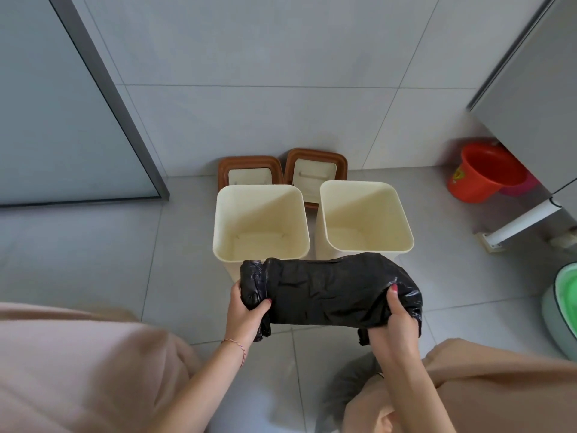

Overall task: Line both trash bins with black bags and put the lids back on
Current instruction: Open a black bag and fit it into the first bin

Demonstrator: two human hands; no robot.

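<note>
Before two bare bins (261, 195), bag roll (331, 292)

The single view comes from a wide-angle camera on the person's head, looking forward and steeply down at the grey tiled floor (93, 260). It sits close above the forearms, which enter from the bottom edge, and the pale pink sleeves (78, 370) fill the lower corners. Two cream square plastic bins (260, 254) stand mid-frame, seen from above into their open mouths. Straight edges bow toward the borders.
</note>
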